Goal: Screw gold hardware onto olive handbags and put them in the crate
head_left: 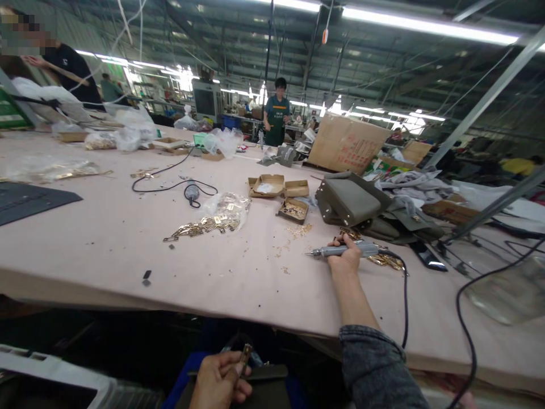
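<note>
My right hand (346,255) is wrapped round a grey corded electric screwdriver (367,248) over the table, its bit pointing left. Close by the screwdriver's tip lie scattered tiny gold screws (284,247). Gold metal pieces (387,261) lie just behind and right of that hand. Below the table's front edge, my left hand (222,379) pinches a small gold metal buckle piece (246,358), upright between thumb and fingers. Under it is a dark olive flat piece (268,372) near my lap, partly hidden by the hand.
Small cardboard boxes (293,211) hold tiny parts mid-table. A plastic bag (230,207) spills gold buckles leftward. Olive bags (353,199) and a phone (429,257) lie to the right. Another corded tool (192,191) rests farther back. A person (276,116) stands beyond the table.
</note>
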Demonstrator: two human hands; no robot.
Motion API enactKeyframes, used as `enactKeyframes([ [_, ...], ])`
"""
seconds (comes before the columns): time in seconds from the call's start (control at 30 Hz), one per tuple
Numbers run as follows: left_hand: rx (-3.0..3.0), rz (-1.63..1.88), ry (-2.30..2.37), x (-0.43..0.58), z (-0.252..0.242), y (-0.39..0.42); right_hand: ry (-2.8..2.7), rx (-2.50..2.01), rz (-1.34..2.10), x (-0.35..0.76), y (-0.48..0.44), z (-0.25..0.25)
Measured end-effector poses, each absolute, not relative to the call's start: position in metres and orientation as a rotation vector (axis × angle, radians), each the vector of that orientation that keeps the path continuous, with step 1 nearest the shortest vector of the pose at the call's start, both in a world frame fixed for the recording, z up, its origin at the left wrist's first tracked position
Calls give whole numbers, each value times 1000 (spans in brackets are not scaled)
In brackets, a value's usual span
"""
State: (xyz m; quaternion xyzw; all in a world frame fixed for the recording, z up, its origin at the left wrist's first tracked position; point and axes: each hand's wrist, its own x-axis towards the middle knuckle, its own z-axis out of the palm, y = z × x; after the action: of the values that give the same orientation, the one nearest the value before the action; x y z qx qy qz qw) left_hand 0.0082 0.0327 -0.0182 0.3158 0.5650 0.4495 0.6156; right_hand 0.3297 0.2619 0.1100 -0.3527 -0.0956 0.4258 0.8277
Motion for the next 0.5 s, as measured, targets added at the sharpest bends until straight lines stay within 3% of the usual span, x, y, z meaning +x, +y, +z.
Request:
enactKeyframes([
  [0.5, 618, 1019, 1317, 7, -25, 40, -159, -730, 920, 324, 267, 99],
])
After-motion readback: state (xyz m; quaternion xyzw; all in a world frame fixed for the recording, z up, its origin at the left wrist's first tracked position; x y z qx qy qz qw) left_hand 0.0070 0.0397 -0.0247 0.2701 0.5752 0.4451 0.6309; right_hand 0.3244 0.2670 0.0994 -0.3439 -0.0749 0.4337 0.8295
